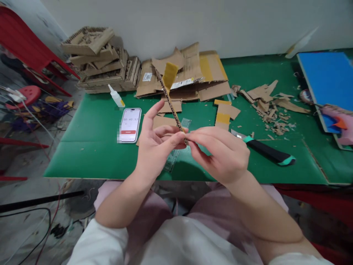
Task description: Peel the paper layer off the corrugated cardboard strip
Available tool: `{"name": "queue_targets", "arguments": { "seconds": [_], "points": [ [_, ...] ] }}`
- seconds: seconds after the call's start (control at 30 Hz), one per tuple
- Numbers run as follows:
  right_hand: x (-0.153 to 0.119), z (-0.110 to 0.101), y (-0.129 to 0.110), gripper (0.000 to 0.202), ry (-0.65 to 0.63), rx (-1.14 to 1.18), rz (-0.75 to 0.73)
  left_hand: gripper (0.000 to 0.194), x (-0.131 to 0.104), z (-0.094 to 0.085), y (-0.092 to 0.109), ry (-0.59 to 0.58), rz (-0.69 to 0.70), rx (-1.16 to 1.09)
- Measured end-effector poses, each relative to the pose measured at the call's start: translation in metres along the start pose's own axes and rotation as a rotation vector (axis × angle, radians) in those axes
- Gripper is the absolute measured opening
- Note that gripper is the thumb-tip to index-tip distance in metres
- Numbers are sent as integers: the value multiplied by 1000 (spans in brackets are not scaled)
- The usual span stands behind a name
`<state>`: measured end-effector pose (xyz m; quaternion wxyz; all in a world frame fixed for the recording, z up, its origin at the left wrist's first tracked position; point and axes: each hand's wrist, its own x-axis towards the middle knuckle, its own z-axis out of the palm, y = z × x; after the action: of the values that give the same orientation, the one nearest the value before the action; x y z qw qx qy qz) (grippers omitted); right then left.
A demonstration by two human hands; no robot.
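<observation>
A narrow cardboard strip, its corrugated edge turned toward me, slants up and left above the table. My left hand pinches its lower end between thumb and fingers, with the index finger raised. At the same end, my right hand has its thumb and forefinger pressed together on the strip's tip. A yellow-taped flap shows beside the strip's upper part; whether it is joined to the strip I cannot tell. Beneath the hands lies a clear ruler, partly hidden. A black and green utility knife rests right of my right hand.
Stacked cardboard frames stand at the back left, beside flattened cardboard. A glue bottle and a phone with a running timer lie left. Cardboard scraps and a blue board occupy the right of the green table.
</observation>
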<state>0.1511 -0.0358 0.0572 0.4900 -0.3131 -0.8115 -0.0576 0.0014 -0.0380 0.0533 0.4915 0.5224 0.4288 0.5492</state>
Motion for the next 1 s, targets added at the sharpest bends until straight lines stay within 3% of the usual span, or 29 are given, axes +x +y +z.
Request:
{"name": "queue_targets", "arguments": {
  "seconds": [0.37,0.67,1.0],
  "points": [
    [-1,2,-4,7,32,15,78,72,0,-1,-3,-24,42,22],
    [1,-1,-4,10,-30,133,183,71,2,-2,-4,-44,32,1],
    [1,-3,2,8,-66,116,98,74,-3,1,-3,11,141,80]
  ]
}}
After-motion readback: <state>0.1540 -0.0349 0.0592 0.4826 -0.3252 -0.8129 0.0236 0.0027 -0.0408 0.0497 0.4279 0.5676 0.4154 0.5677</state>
